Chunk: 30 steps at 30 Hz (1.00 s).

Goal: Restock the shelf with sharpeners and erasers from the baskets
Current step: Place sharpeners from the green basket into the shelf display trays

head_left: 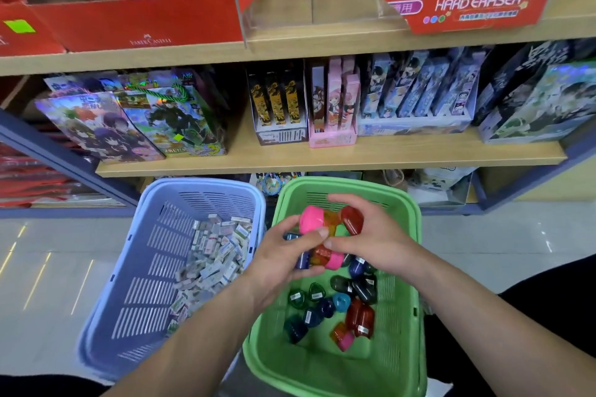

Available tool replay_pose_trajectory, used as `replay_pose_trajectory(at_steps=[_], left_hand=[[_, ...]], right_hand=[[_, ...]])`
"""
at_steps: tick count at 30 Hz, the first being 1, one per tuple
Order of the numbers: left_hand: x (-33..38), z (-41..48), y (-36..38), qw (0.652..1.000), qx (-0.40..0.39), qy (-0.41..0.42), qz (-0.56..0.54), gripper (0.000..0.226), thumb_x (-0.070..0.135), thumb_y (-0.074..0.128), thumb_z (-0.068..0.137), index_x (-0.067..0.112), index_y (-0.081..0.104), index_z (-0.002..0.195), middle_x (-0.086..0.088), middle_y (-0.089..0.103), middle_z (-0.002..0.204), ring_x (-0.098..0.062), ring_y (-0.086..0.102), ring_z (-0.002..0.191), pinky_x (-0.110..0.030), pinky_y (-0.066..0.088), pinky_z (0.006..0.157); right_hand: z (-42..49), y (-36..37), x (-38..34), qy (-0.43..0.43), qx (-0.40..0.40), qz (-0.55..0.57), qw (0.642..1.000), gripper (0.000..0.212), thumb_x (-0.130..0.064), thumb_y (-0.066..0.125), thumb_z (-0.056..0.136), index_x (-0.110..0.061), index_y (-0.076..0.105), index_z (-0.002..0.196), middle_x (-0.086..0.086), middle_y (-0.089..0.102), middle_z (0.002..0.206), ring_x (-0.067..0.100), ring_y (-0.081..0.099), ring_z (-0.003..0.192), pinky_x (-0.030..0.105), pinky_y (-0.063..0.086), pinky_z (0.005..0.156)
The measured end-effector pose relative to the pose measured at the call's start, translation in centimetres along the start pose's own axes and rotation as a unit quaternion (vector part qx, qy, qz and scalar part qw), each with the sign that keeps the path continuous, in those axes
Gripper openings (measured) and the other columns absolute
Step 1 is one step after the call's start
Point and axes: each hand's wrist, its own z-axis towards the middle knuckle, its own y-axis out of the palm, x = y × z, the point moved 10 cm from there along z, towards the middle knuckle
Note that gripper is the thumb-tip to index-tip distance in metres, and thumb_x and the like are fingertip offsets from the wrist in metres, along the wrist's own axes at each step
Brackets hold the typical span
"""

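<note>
Shelving of pale wood rises behind two baskets on the floor. The blue basket on the left holds a heap of erasers. The green basket stands just beside it. Above the green one, left hand and right hand curl together round a bundle of sharpeners, cupped between both palms. Loose sharpeners lie on the basket floor beneath.

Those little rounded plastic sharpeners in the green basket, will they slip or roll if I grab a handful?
Probably slippery: the rounded, glossy plastic sharpeners have smooth curved shells, and the left hand and right hand are cupping one bunch. Likely to roll, given the egg-like shapes lying at all angles in the green plastic basket. Probably light and stiff: small, hard-looking shells.
</note>
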Motion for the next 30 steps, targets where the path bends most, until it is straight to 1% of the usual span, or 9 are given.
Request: replay_pose_trajectory(at_steps=[3,6,10,14,17,19,22,26,30], left_hand=[[0.8,0.0,-1.0,0.999,0.006,0.010,0.037,0.062,0.036,0.084,0.064,0.022,0.065,0.121,-0.015,0.069,0.121,-0.027,0.076,0.096,-0.036,0.062,0.074],[2.0,-0.5,-2.2,0.998,0.009,0.025,0.062,0.057,0.035,0.084,0.066,0.023,0.068,0.119,-0.010,0.069,0.116,-0.027,0.076,0.096,-0.039,0.062,0.077],[3.9,-2.0,-3.9,0.995,0.015,0.049,0.086,0.052,0.032,0.084,0.067,0.025,0.069,0.117,-0.008,0.066,0.116,-0.027,0.077,0.092,-0.038,0.063,0.077],[5.4,-3.5,-6.1,0.995,0.030,0.071,0.067,0.054,0.032,0.084,0.064,0.024,0.071,0.116,-0.008,0.065,0.112,-0.027,0.077,0.090,-0.037,0.063,0.074],[6.5,-4.6,-7.3,0.995,0.038,0.083,0.036,0.052,0.029,0.084,0.065,0.021,0.071,0.115,-0.012,0.062,0.117,-0.029,0.077,0.087,-0.036,0.063,0.070],[7.3,-5.3,-8.1,0.994,0.044,0.096,0.021,0.051,0.028,0.083,0.065,0.020,0.072,0.114,-0.013,0.063,0.119,-0.028,0.077,0.086,-0.034,0.062,0.067],[9.0,-6.4,-9.3,0.991,0.051,0.122,-0.002,0.054,0.029,0.083,0.064,0.020,0.072,0.116,-0.015,0.065,0.122,-0.026,0.077,0.086,-0.034,0.061,0.068],[11.6,-8.3,-11.5,0.982,0.075,0.171,-0.024,0.056,0.030,0.084,0.061,0.022,0.072,0.115,-0.018,0.068,0.123,-0.027,0.077,0.087,-0.036,0.062,0.068],[13.7,-10.5,-13.7,0.971,0.096,0.215,-0.054,0.056,0.029,0.083,0.064,0.022,0.071,0.118,-0.020,0.066,0.125,-0.027,0.076,0.083,-0.034,0.062,0.067]], right_hand=[[0.0,-1.0,0.1,0.022,0.023,0.019,0.999,0.057,-0.023,0.077,0.084,-0.038,0.051,0.133,-0.010,0.060,0.115,0.008,0.061,0.104,0.026,0.048,0.090],[0.0,-1.0,-0.3,0.040,0.011,0.083,0.996,0.049,-0.009,0.062,0.092,-0.039,0.053,0.130,-0.005,0.061,0.118,0.015,0.063,0.101,0.031,0.052,0.085],[-0.2,-0.9,-1.5,0.021,0.021,0.136,0.990,0.050,-0.007,0.076,0.086,-0.034,0.057,0.124,-0.010,0.072,0.114,0.007,0.070,0.100,0.038,0.053,0.099],[-1.0,-0.6,-4.1,-0.006,0.022,0.196,0.980,0.040,-0.008,0.071,0.090,-0.031,0.064,0.121,-0.001,0.076,0.103,0.024,0.073,0.088,0.034,0.059,0.071],[-1.7,0.4,-6.6,-0.033,0.002,0.260,0.965,0.041,-0.001,0.064,0.093,-0.031,0.066,0.120,0.011,0.072,0.104,0.020,0.067,0.071,0.031,0.057,0.058],[-1.9,0.9,-8.1,-0.045,-0.008,0.270,0.962,0.038,0.000,0.065,0.090,-0.027,0.071,0.116,0.008,0.070,0.102,0.014,0.062,0.072,0.028,0.054,0.065],[-1.8,1.8,-10.5,-0.052,-0.022,0.303,0.951,0.025,-0.019,0.062,0.088,-0.027,0.079,0.104,0.007,0.074,0.104,0.016,0.058,0.083,0.030,0.046,0.075],[-1.2,2.2,-14.5,-0.098,-0.013,0.199,0.975,0.041,0.000,0.062,0.093,-0.034,0.072,0.113,-0.012,0.073,0.115,0.010,0.064,0.113,0.033,0.048,0.099],[-0.8,2.3,-18.0,-0.133,-0.005,0.199,0.971,0.043,0.004,0.075,0.079,-0.026,0.071,0.110,-0.005,0.073,0.114,0.017,0.070,0.106,0.036,0.056,0.095]])
